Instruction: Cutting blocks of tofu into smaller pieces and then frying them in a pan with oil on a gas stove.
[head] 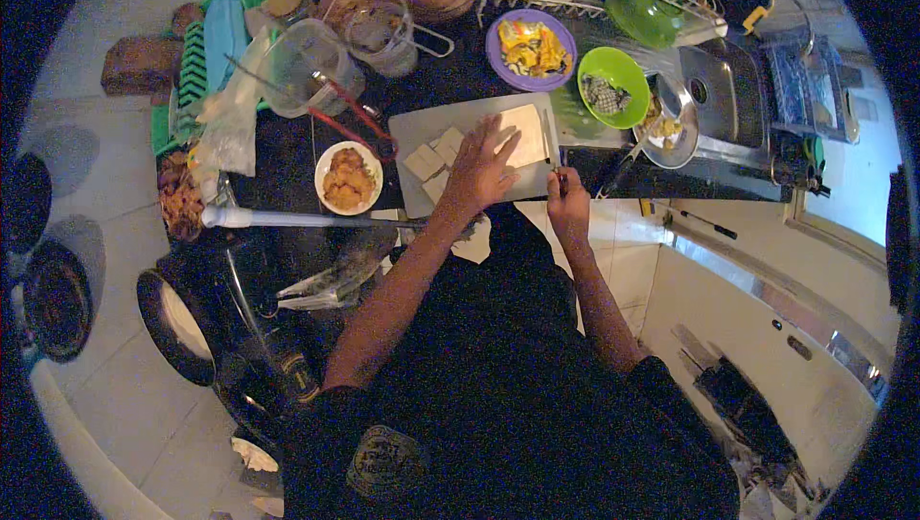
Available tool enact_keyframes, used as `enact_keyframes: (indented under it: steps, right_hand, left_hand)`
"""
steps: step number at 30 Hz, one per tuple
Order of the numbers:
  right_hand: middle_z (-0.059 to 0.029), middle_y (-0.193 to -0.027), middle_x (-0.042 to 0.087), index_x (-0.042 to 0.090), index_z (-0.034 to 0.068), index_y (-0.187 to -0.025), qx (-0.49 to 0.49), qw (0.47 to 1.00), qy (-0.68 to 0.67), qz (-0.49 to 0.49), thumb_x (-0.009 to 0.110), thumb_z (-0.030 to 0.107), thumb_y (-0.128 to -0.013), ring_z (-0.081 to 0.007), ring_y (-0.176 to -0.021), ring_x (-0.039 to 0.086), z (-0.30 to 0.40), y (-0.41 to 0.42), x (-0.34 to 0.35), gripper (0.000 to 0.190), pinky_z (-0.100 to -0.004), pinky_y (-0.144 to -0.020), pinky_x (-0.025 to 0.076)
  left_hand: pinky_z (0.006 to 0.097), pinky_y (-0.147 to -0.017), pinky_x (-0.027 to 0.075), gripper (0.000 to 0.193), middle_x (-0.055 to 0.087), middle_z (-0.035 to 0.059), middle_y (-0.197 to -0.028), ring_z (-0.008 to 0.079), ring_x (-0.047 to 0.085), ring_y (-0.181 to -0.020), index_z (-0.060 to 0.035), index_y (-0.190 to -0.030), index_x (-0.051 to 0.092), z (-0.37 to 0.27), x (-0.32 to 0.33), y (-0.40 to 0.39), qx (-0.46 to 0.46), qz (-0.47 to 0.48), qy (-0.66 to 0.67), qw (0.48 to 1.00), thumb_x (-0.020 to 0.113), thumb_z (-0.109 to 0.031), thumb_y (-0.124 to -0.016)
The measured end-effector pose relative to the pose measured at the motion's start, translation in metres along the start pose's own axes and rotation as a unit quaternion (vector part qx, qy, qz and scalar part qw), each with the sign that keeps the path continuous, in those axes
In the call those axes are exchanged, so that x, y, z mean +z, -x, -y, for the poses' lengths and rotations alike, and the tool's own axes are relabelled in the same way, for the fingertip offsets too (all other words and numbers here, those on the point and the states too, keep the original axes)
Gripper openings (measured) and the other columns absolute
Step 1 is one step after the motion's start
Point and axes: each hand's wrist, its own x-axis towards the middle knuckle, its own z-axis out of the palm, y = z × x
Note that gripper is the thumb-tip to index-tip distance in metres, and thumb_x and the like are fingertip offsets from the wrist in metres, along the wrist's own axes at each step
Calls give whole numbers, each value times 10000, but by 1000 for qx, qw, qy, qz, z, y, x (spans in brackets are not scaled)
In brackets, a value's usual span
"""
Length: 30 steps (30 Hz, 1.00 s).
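A pale cutting board (412, 114) lies in front of me on the dark counter. On its right part is a large pale rectangular block (523, 137), maybe tofu, and my left hand (483, 164) rests with spread fingers over its left edge. My right hand (568, 198) grips the handle of a knife (549, 137), whose blade stands along the block's right side. Several smaller pale pieces (425, 163) lie on the board's left part, some partly hidden by my left hand.
A white bowl of browned fried food (349, 186) stands left of the board, near red-handled tongs (345, 99). Beyond the board are a purple plate of food (532, 49) and a green bowl (613, 87). A metal strainer or pan (679, 142) sits beside the sink (726, 99).
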Motion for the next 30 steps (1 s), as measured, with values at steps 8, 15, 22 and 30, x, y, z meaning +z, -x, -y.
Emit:
enact_keyframes:
  steps: [8,15,22,30]
  right_hand:
    - [-106,-695,607,549,1,-964,64,997,-41,10,555,189,-912,-138,-585,558,-15,-9,-4,195,-305,-535,439]
    - [-112,-701,623,557,15,-960,26,1000,-4,2,572,196,-904,-186,-593,598,-10,-16,-2,190,-326,-556,468]
    - [-142,-727,633,550,32,-1008,-2,997,-27,75,573,217,-902,-266,-647,636,2,-14,1,215,-346,-607,495]
    - [-189,-743,615,537,30,-1016,-65,984,16,164,559,223,-910,-335,-686,636,3,-5,17,221,-408,-612,482]
  left_hand:
    - [507,-1060,251,822,297,229,-1410,386,275,-1317,-76,-1376,355,0,13,-18,-29,45,-77,996,723,-320,-683]
    - [503,-1013,284,738,374,198,-1335,365,370,-1221,-61,-1348,385,7,6,-19,-53,15,-56,997,695,-284,-717]
    - [496,-1010,282,662,388,165,-1328,355,352,-1246,-70,-1312,429,35,-13,28,-151,-54,-43,986,690,-244,-730]
    - [484,-1041,241,652,351,164,-1378,347,304,-1293,-66,-1314,430,25,-28,58,-177,-13,-49,983,690,-227,-739]
